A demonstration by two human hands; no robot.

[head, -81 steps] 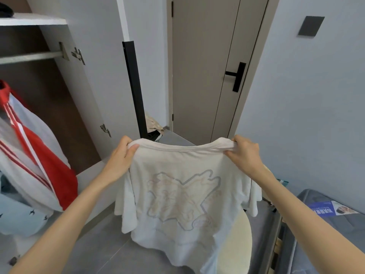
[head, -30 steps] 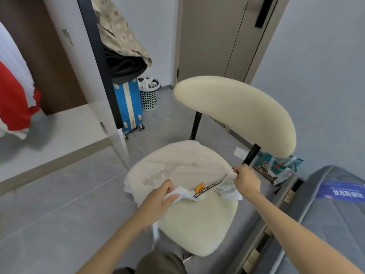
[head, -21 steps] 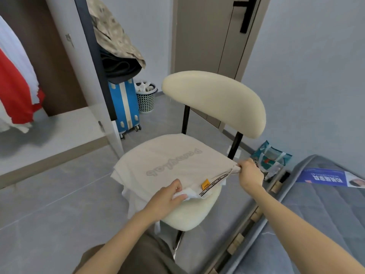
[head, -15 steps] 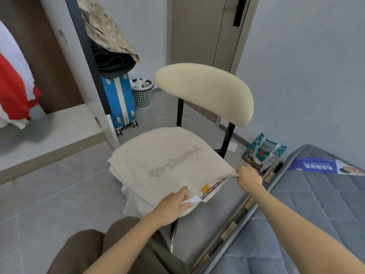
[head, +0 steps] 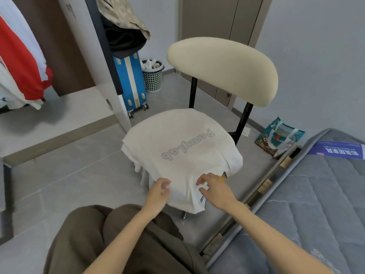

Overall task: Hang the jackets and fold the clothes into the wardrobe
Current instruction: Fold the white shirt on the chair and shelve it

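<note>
A white T-shirt (head: 177, 139) with grey lettering lies spread flat over the seat of a cream chair (head: 223, 70), its near edge hanging over the seat front. My left hand (head: 158, 191) and my right hand (head: 216, 189) rest close together on that near edge, fingers loosely curled, with no fabric plainly gripped. A red and white jacket (head: 21, 62) hangs in the open wardrobe (head: 49, 115) at the left.
The wardrobe door (head: 92, 56) stands open beside the chair. Behind it are a blue suitcase (head: 130, 80) with clothes (head: 122, 26) piled on top and a mesh bin (head: 153, 76). A grey mattress (head: 316, 194) lies at the right, a teal bag (head: 278, 137) on the floor.
The shirt went from held up in the air to lying on the chair seat. Both hands let go of its shoulders and came together at the near edge.
</note>
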